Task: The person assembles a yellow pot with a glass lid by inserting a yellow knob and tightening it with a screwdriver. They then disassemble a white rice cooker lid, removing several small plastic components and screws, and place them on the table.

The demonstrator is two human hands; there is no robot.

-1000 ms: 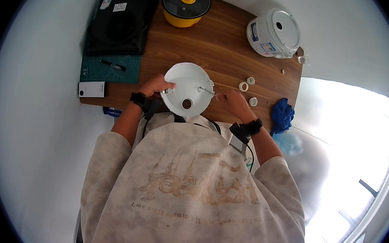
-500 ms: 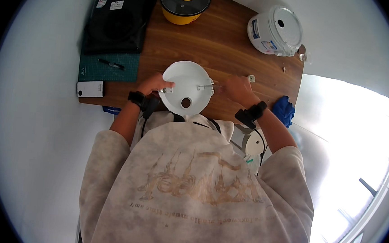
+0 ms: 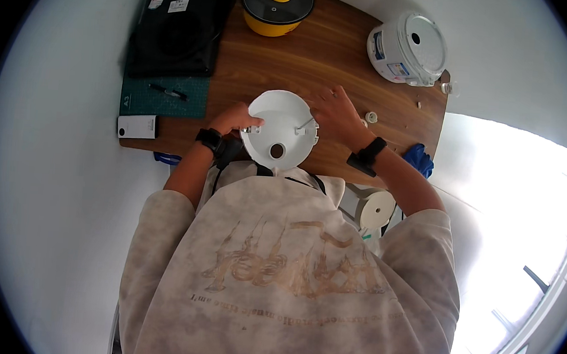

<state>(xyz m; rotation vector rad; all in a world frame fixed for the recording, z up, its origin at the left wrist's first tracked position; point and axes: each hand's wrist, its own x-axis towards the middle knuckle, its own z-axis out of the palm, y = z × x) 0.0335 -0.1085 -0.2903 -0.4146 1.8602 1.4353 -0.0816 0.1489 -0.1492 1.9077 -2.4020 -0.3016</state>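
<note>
Pale walls [image 3: 54, 161] border the wood-grain surface [image 3: 291, 62]. At its near edge, the left hand [image 3: 237, 117] pinches a white bowl-shaped cover [image 3: 278, 111] by its rim; the right hand [image 3: 336, 115], half-curled, grips a thin rod [image 3: 306, 123].

I saw wooden table [image 3: 271, 64] under the grip | pale wall [image 3: 53, 174] left | glaring light [image 3: 512, 199] well right

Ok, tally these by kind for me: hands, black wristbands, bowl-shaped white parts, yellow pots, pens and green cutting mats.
Hands: 2, left hand and right hand
Black wristbands: 2
Bowl-shaped white part: 1
Yellow pot: 1
Pen: 1
Green cutting mat: 1
Total: 8
</note>
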